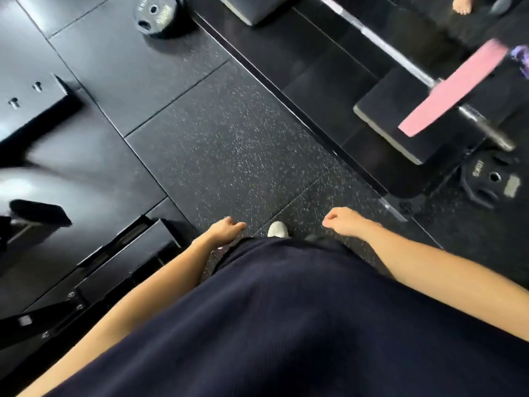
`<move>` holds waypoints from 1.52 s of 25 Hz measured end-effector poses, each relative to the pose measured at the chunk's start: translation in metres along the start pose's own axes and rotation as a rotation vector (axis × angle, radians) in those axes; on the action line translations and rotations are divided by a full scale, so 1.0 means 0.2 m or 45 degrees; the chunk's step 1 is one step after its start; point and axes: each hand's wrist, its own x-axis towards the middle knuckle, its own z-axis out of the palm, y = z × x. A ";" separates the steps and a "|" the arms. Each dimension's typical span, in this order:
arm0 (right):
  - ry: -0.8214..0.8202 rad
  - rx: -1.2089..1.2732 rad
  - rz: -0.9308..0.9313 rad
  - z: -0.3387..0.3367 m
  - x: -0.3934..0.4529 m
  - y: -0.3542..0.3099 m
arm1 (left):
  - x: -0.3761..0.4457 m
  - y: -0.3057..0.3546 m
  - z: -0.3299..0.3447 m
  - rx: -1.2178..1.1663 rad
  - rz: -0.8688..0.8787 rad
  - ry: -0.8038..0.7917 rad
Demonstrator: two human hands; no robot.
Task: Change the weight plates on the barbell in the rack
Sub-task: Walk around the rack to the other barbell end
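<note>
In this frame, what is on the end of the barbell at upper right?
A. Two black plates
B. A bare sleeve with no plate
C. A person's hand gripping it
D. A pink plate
D. A single pink plate sits on the barbell, with bare sleeve beyond it; the black plates lie on the floor, and both hands hang empty.

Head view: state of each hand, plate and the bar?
Left hand: loosely curled, holds nothing.
Right hand: loosely curled, holds nothing.
Pink plate: on the bar's sleeve.
Bar: sleeve end bare outside the pink plate.
Near black plate: flat on floor.
Far black plate: on floor.
</note>
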 end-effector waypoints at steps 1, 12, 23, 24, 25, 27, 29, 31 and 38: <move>0.029 -0.013 -0.042 -0.13 0.09 -0.11 | 0.07 0.05 -0.13 -0.037 -0.022 0.025; -0.150 -0.337 -0.218 -1.10 1.18 -1.24 | 0.73 0.48 -1.11 -0.355 -0.320 0.074; -0.316 -0.732 -0.458 -1.62 1.99 -2.64 | 1.25 0.58 -2.04 -0.670 -0.451 0.129; -0.330 -0.751 -0.471 -1.60 2.05 -2.78 | 1.32 0.55 -2.15 -0.675 -0.434 0.120; -0.342 -0.767 -0.477 -1.60 2.12 -2.92 | 1.39 0.53 -2.28 -0.689 -0.421 0.130; -0.342 -0.761 -0.464 -1.61 2.26 -3.22 | 1.53 0.44 -2.58 -0.704 -0.402 0.154; -0.316 -0.758 -0.473 -1.66 2.37 -3.53 | 1.63 0.35 -2.92 -0.699 -0.396 0.156; -0.232 -0.713 -0.499 -1.71 2.46 -3.84 | 1.71 0.25 -3.26 -0.694 -0.398 0.206; -0.213 -0.658 -0.465 -1.80 2.85 -4.69 | 2.11 0.06 -4.25 -0.684 -0.355 0.214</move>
